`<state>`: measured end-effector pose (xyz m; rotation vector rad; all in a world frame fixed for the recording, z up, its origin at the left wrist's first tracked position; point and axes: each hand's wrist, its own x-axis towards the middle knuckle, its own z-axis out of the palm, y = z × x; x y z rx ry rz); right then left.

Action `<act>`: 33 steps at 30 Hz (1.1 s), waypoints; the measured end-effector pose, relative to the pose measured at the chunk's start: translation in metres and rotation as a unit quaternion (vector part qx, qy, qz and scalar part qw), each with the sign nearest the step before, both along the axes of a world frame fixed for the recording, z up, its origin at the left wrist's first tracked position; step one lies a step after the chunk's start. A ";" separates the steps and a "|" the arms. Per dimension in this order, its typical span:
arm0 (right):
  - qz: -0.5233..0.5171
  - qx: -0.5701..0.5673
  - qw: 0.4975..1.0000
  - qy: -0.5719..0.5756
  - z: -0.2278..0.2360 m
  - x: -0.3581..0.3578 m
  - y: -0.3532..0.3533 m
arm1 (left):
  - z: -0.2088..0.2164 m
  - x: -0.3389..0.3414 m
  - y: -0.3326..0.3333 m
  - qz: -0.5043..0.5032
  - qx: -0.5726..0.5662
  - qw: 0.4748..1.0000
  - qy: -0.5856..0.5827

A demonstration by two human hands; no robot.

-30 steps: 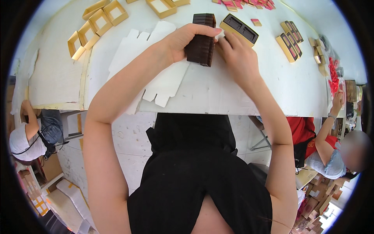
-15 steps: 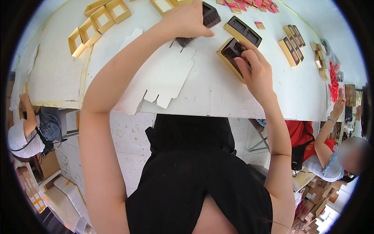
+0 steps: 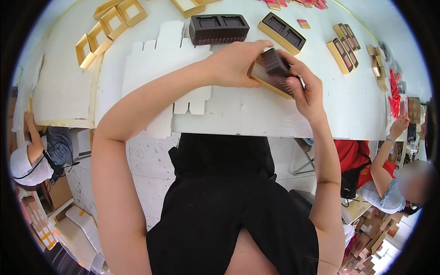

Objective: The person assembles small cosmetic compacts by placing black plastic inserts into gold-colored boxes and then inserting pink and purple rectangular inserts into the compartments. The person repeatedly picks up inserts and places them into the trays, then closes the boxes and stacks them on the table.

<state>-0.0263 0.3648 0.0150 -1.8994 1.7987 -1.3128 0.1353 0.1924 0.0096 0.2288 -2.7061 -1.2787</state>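
My right hand [image 3: 307, 87] grips a dark brown plastic tray insert [image 3: 276, 63], tilted and somewhat blurred, over an open gold box [image 3: 276, 89]. Part of the box's inside shows below the tray. At the box's left end, my left hand [image 3: 240, 64] is closed round its side, with thumb and fingers apart across the end. Just behind my left hand lies a stack of dark tray inserts [image 3: 219, 36]. Beyond the box, another gold box [image 3: 282, 33] has a dark two-hollow tray seated in it.
Flat white cardboard pieces [image 3: 151, 68] lie left of centre. Open gold frames [image 3: 98, 39] stand at the far left, filled gold boxes [image 3: 343, 55] at the right. Small red-and-gold pieces [image 3: 303, 24] lie at the back. Other people sit at both sides; one person's hand [image 3: 399, 126] is near red material.
My left hand has come from the tray stack to the gold box, leaving the stack on the table. My right hand has tilted the tray insert up, exposing the box's inside.
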 end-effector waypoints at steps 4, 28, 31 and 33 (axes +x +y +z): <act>-0.063 -0.041 0.972 0.223 0.023 0.010 0.009 | -0.021 -0.001 -0.001 0.052 -0.093 0.990 0.088; 0.062 -0.062 0.962 0.259 -0.006 -0.008 -0.023 | -0.023 -0.002 0.000 0.021 -0.054 0.988 0.143; 0.112 0.014 0.975 0.193 0.009 -0.017 -0.014 | -0.023 0.000 -0.001 0.033 -0.014 0.995 0.097; 0.130 0.074 0.981 0.123 0.015 -0.031 -0.003 | -0.023 0.001 0.000 0.046 -0.024 0.994 0.097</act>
